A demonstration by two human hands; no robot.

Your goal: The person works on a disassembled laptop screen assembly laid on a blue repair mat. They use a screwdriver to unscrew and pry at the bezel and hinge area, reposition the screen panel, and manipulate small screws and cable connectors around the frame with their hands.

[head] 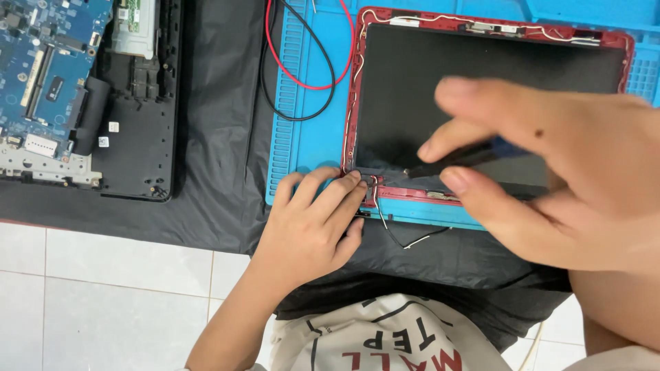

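On blue mat (302, 137): red-framed screen (481, 96); L hand (309, 230)

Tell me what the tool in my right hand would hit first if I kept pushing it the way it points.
Probably the red lid frame's lower left corner, beside the left hand's fingertips; the screwdriver in the right hand points there, though depth is unclear.

I'm at an electronics repair bench (220, 137) draped in black cloth, set over a white tiled floor (103, 295). A blue ribbed repair mat (295, 137) lies on it, an opened laptop base with its bare blue circuit board (48, 62) sits beside it, and red and black leads (302, 69) trail across.
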